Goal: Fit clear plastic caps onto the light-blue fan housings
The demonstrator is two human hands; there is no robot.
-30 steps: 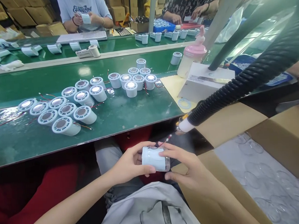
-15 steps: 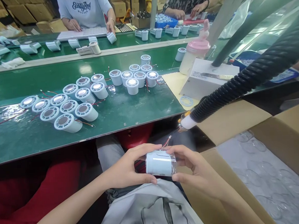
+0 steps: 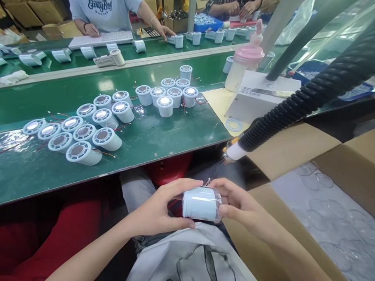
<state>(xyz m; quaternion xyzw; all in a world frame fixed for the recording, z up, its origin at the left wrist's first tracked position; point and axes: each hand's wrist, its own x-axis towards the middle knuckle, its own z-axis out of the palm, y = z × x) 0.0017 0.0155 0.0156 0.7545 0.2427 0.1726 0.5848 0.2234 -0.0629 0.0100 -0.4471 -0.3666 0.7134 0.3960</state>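
- Lying on its side between both hands, the pale blue housing (image 3: 200, 203) sits low in view, over the lap and below the near edge of the green conveyor belt (image 3: 162, 135).
- Left hand (image 3: 161, 208) cups the housing's left end, thumb on top and fingers curled beneath; right hand (image 3: 240, 204) closes round the right end, where a clear cap (image 3: 217, 205) shows. Both grips are narrow and full of the housing.
- Compared with a second ago, the housing has turned in the hands: the slotted face seen then is gone and a smooth side faces up, with the red wires (image 3: 206, 182) now poking out on top at 12 o'clock. I judge the cap is being seated or checked by rolling the part.
- At 2 o'clock from the hands hangs the nozzle of a black ribbed hose (image 3: 298, 106).
- At 3 o'clock, a cardboard box (image 3: 347, 166) holds clear lenses (image 3: 334, 229).
- At 10 to 12 o'clock, rows of like housings (image 3: 90, 128) stand on the belt.
- Farther off, another person's hand (image 3: 167, 32) reaches along the far belt.
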